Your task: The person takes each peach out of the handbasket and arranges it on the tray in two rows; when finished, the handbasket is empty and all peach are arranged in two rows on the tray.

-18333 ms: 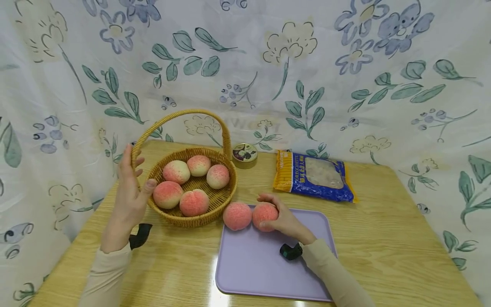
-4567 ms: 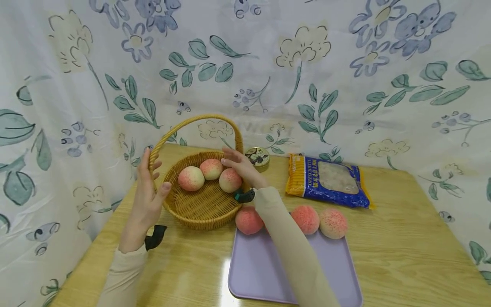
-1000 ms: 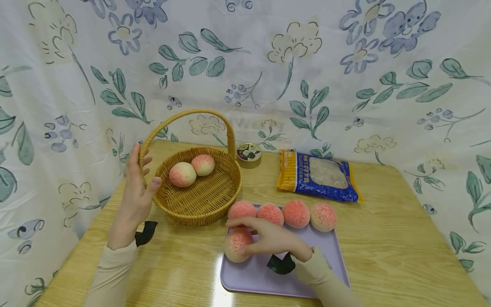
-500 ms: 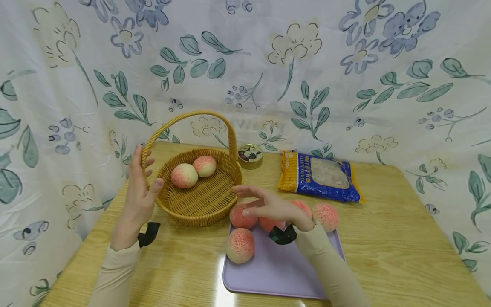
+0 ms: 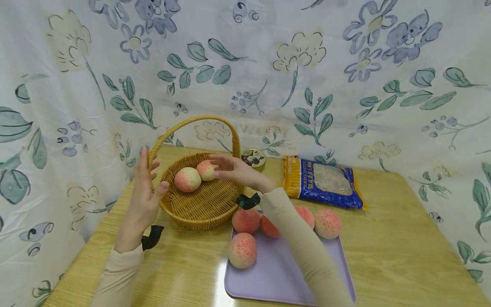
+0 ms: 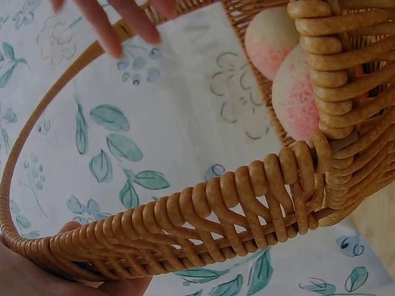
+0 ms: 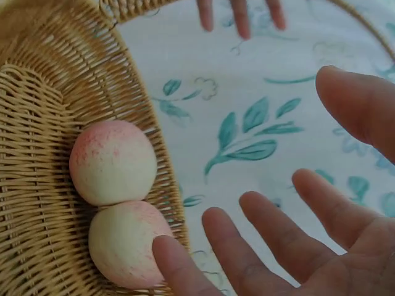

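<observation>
Two pink-and-cream toy-like peaches, a left one [image 5: 188,179] and a right one [image 5: 206,171], lie at the back of the wicker basket [image 5: 199,204]. My left hand [image 5: 143,204] holds the left side of the basket's arched handle [image 6: 203,203], fingers behind it and thumb in front. Over the basket, my right hand [image 5: 241,170] reaches beside the right peach with fingers spread and nothing in its grasp. In the right wrist view a fingertip overlaps one peach [image 7: 126,240]; contact is unclear. Several peaches rest on the tray, one [image 5: 242,250] in front of the back row.
The lilac tray [image 5: 268,281] lies right of and in front of the basket. Behind stand a round tin [image 5: 254,157] and a blue-and-yellow bag of orecchiette [image 5: 324,181]. A floral curtain [image 5: 245,76] closes off the table's back edge.
Peaches have passed from the basket to the tray. In the last second my right hand let go of the front-left peach and moved back over the basket. My left hand keeps its place.
</observation>
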A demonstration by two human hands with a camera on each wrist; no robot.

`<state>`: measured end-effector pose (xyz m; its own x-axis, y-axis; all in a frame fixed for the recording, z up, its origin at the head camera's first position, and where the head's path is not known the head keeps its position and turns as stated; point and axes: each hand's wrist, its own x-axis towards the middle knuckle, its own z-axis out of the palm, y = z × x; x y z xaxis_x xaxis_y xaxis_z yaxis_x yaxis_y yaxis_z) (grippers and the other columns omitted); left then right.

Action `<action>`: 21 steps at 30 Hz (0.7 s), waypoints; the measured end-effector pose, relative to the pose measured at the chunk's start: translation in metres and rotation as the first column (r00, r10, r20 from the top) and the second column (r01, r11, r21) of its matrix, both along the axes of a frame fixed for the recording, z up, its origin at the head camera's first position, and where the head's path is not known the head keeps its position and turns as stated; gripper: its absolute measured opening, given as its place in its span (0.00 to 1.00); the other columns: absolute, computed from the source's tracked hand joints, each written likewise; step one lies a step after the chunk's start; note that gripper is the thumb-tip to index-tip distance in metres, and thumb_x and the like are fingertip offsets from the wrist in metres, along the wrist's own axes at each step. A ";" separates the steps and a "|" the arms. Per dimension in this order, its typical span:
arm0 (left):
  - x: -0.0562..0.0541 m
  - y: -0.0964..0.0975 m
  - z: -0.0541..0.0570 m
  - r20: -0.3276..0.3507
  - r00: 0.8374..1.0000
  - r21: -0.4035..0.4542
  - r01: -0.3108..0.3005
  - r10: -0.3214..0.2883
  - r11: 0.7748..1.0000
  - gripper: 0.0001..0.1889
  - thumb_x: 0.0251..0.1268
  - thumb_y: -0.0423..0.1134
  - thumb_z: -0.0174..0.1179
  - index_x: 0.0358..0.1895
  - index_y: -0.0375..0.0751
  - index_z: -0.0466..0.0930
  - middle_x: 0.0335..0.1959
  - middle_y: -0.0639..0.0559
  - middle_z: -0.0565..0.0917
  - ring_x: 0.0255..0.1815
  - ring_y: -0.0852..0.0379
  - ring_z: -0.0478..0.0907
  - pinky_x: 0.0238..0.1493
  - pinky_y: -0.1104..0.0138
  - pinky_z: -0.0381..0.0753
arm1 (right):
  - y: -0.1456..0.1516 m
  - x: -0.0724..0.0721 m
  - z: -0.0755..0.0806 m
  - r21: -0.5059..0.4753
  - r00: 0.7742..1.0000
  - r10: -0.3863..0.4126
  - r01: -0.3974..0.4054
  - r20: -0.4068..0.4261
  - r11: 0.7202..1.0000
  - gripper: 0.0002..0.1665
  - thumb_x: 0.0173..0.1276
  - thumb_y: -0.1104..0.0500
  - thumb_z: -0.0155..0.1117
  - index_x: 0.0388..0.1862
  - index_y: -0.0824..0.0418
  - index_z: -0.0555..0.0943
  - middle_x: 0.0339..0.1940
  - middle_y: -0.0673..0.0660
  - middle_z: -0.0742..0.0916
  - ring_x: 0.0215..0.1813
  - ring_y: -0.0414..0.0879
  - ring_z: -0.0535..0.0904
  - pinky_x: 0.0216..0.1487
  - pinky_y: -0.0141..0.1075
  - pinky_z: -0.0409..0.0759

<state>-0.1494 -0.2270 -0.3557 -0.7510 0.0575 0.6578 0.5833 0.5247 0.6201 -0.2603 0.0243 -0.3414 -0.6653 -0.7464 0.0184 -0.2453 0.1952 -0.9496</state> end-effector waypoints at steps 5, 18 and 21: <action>0.001 0.000 -0.004 0.022 1.000 0.000 0.001 -0.001 1.000 0.45 0.73 0.61 0.43 0.78 0.41 0.31 0.75 0.31 0.45 0.68 0.26 0.57 0.59 0.38 0.58 | -0.033 -0.017 -0.014 -0.030 0.994 0.014 -0.011 0.113 0.999 0.34 0.75 0.61 0.52 0.77 0.60 0.55 0.76 0.65 0.63 0.76 0.59 0.59 0.69 0.52 0.68; -0.002 -0.002 0.000 -0.040 0.999 -0.033 -0.027 0.025 0.999 0.45 0.71 0.67 0.39 0.78 0.45 0.31 0.77 0.38 0.45 0.68 0.28 0.58 0.58 0.36 0.60 | -0.094 -0.024 -0.036 0.103 0.991 -0.063 0.052 0.116 0.993 0.34 0.74 0.54 0.57 0.76 0.52 0.61 0.76 0.58 0.66 0.75 0.52 0.63 0.67 0.49 0.71; -0.002 0.001 -0.001 -0.056 0.998 -0.026 -0.038 0.037 0.999 0.46 0.70 0.68 0.39 0.79 0.46 0.33 0.80 0.45 0.42 0.68 0.29 0.58 0.57 0.36 0.61 | -0.106 -0.022 -0.043 0.139 0.998 -0.050 0.043 0.046 0.989 0.34 0.73 0.54 0.58 0.75 0.51 0.62 0.76 0.55 0.66 0.76 0.51 0.61 0.69 0.46 0.68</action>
<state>-0.1512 -0.2260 -0.3566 -0.7155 0.0487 0.6969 0.5959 0.5632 0.5725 -0.2819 -0.0814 -0.3840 -0.6970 -0.7076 -0.1162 -0.1860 0.3349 -0.9237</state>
